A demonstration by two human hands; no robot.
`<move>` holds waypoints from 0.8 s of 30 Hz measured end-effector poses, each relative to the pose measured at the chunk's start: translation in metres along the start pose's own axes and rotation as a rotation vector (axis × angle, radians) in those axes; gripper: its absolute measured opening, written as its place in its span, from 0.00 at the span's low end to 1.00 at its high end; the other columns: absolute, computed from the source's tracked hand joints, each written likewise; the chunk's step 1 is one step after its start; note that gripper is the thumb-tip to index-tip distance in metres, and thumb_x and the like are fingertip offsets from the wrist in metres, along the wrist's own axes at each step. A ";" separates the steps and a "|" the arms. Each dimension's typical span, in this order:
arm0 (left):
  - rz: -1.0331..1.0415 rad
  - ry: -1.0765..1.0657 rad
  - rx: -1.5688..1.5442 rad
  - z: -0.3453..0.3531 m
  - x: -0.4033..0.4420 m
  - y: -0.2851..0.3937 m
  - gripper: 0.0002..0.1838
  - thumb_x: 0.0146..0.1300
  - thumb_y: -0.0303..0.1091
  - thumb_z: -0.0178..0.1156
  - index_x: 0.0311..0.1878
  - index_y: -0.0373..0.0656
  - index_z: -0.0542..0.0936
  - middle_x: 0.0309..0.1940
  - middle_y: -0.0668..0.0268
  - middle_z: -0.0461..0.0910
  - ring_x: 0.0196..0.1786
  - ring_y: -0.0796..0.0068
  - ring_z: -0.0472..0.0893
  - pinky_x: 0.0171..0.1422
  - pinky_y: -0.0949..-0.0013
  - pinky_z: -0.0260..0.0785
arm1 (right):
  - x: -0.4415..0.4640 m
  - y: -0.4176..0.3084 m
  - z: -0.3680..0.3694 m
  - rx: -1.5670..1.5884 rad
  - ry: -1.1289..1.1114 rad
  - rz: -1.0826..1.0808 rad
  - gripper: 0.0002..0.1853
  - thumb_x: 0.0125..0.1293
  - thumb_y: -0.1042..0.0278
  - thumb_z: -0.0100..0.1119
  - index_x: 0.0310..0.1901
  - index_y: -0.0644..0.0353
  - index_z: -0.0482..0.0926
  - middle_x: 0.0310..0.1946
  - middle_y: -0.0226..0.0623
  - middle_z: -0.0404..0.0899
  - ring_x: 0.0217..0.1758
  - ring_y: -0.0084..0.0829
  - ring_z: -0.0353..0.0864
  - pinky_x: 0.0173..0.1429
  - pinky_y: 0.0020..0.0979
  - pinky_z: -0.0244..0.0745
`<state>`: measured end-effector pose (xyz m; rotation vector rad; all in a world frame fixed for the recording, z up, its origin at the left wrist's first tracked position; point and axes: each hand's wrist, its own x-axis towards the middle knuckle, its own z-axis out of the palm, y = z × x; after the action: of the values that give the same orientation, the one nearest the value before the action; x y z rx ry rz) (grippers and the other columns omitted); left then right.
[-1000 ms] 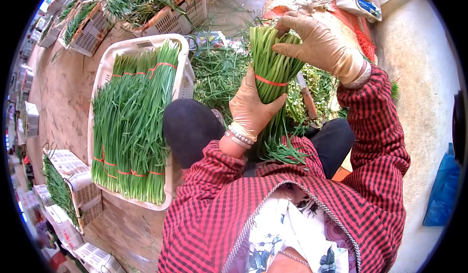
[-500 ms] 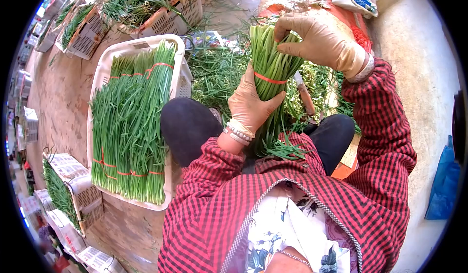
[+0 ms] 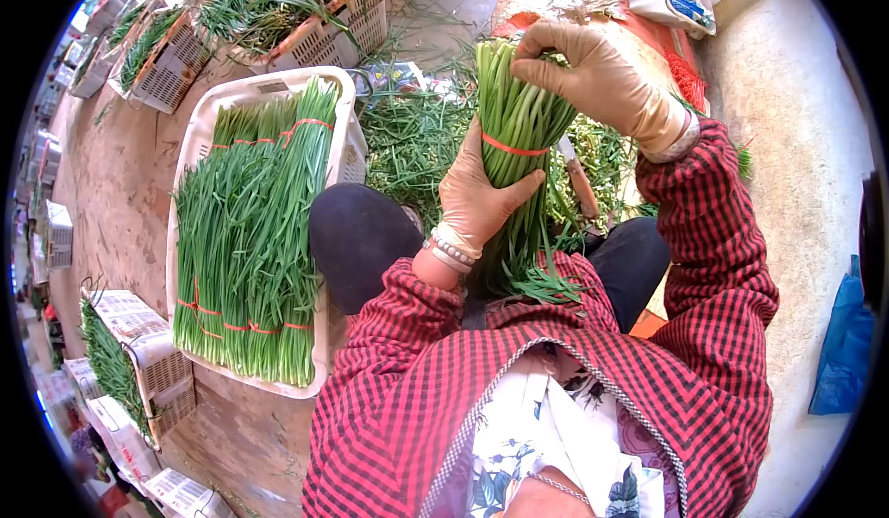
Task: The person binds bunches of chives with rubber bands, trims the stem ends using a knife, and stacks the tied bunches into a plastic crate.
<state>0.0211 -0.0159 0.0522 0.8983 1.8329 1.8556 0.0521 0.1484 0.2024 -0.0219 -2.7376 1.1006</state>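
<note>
My left hand (image 3: 477,199), in a pale glove, is wrapped round a bunch of chives (image 3: 519,101), thumb in front, just below its red band (image 3: 512,147). The bunch stands upright above my lap, cut stem ends up and leaves hanging down. At its top right, my gloved right hand (image 3: 607,78) has thumb and fingers closed in a pinch at the stem ends. Whether a single stem is between the fingertips is hard to see. A knife (image 3: 580,180) with a brown handle lies behind the bunch, partly hidden.
Left of my knee is a white crate (image 3: 339,115) with banded chive bunches (image 3: 255,231). Loose trimmings (image 3: 407,143) cover the floor ahead. Behind stands another crate (image 3: 343,32) heaped with greens. A blue bag (image 3: 843,342) rests by the right wall.
My right hand has shifted slightly left and its fingers have drawn closer together at the stem ends. Small green scraps now show near my right sleeve. The left hand keeps its hold.
</note>
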 end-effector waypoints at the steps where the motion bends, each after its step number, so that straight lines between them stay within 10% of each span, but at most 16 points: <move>1: 0.017 -0.014 -0.097 0.000 0.001 0.001 0.47 0.49 0.32 0.76 0.71 0.38 0.61 0.56 0.61 0.79 0.54 0.73 0.80 0.60 0.68 0.74 | 0.001 -0.002 0.001 0.000 0.001 -0.002 0.08 0.68 0.68 0.63 0.40 0.63 0.79 0.34 0.25 0.78 0.42 0.16 0.75 0.48 0.24 0.72; 8: 0.017 -0.043 -0.212 -0.002 0.003 -0.007 0.43 0.51 0.26 0.75 0.69 0.37 0.62 0.56 0.61 0.78 0.54 0.72 0.79 0.61 0.68 0.73 | 0.018 0.017 -0.058 0.063 0.462 -0.188 0.12 0.71 0.63 0.60 0.49 0.61 0.82 0.36 0.27 0.82 0.39 0.21 0.79 0.43 0.24 0.76; 10: -0.045 -0.056 -0.546 -0.005 0.009 -0.009 0.39 0.53 0.31 0.74 0.67 0.43 0.66 0.54 0.60 0.80 0.51 0.69 0.82 0.57 0.66 0.76 | 0.011 0.006 -0.094 -0.124 0.784 0.001 0.07 0.69 0.68 0.61 0.38 0.63 0.79 0.26 0.28 0.78 0.28 0.18 0.75 0.31 0.23 0.71; 11: -0.043 -0.051 -0.543 -0.010 0.011 -0.008 0.39 0.53 0.31 0.74 0.67 0.43 0.66 0.54 0.60 0.80 0.51 0.69 0.82 0.57 0.66 0.76 | 0.000 0.053 -0.132 -0.005 0.833 -0.049 0.13 0.70 0.64 0.61 0.51 0.61 0.81 0.38 0.31 0.83 0.38 0.21 0.81 0.43 0.22 0.77; 15: -0.249 -0.005 -0.974 -0.030 0.015 0.003 0.28 0.58 0.26 0.67 0.61 0.41 0.70 0.47 0.63 0.81 0.43 0.71 0.84 0.45 0.68 0.81 | -0.039 0.069 -0.155 -0.144 1.221 0.163 0.18 0.67 0.60 0.66 0.48 0.68 0.82 0.40 0.36 0.86 0.38 0.22 0.82 0.43 0.23 0.77; 17: -0.263 -0.002 -1.145 -0.038 0.017 0.003 0.24 0.62 0.30 0.63 0.60 0.40 0.71 0.45 0.62 0.81 0.43 0.69 0.84 0.45 0.67 0.81 | -0.067 0.167 -0.181 -0.017 0.982 0.212 0.19 0.66 0.58 0.67 0.50 0.67 0.82 0.41 0.36 0.85 0.41 0.22 0.82 0.47 0.23 0.77; 24: -0.278 -0.090 -1.255 -0.035 0.015 0.000 0.27 0.59 0.36 0.63 0.61 0.39 0.71 0.45 0.59 0.80 0.43 0.65 0.84 0.49 0.62 0.81 | -0.051 0.049 0.008 0.124 0.299 0.156 0.23 0.63 0.62 0.69 0.58 0.60 0.78 0.54 0.38 0.79 0.60 0.29 0.75 0.65 0.31 0.70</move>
<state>-0.0133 -0.0318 0.0565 0.2165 0.4168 2.1526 0.0978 0.1742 0.1538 -0.3583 -2.4317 1.1962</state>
